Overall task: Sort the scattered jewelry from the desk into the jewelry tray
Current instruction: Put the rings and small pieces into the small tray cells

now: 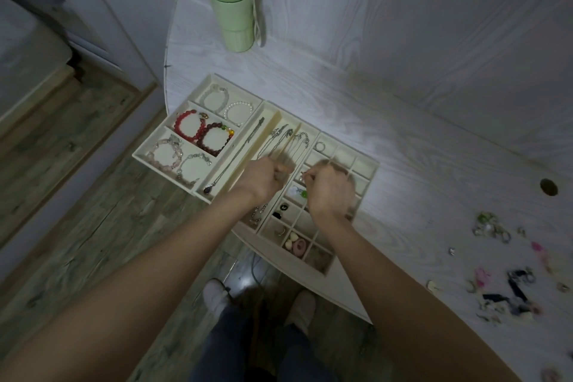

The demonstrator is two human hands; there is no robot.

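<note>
Bracelet tray (145, 156), far left: three sections, two bracelets (188, 130) in each, six by our count. Necklace tray (273, 116), beside it: three long slots, chains laid lengthwise. Our left hand (263, 178) hovers over these, fingers curled; whether it holds anything we cannot tell. Our right hand (330, 191), over the small-grid tray (370, 169), pinches a tiny silver piece (305, 177). We judge placement under way; next, drop it into a free cell. Loose jewelry (502, 270) waits far right on the desk (403, 133). One green bottle (232, 9) behind.
</note>
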